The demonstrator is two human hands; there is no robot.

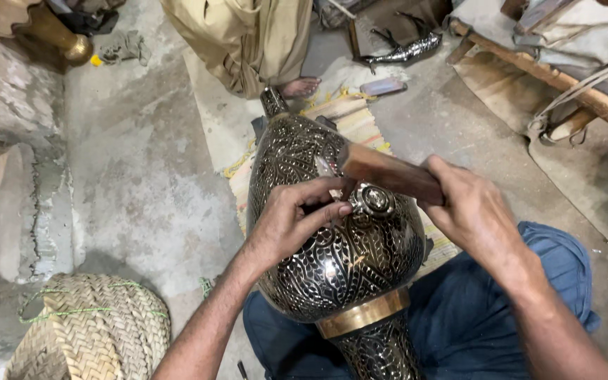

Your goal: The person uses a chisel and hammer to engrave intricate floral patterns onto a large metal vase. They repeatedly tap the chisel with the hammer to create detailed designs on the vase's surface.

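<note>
While seated on floor w/ legs in blue trousers (473, 317), person has both hands on the vase:
vase: large dark metal vase (339, 239), dense engraved pattern, brass band (364, 314) near lower end; lies tilted across lap, narrow end pointing away toward striped mat (360, 123).
left hand: left hand (286, 222) fingers pinched narrow around small chisel (326, 172), tip set against vase surface, beside round raised boss (373, 199).
right hand: right hand (473, 207) closed on wooden block/mallet (388, 172), held just above chisel top; contact w/ chisel – can't tell.
floor: grey concrete floor (142, 176).
basket: woven straw basket (89, 331) lower left, well apart.
other person: bare foot (298, 87) + tan robe (248, 39) at top, just past vase end.
bench: wooden bench (564, 77) top right.
</note>
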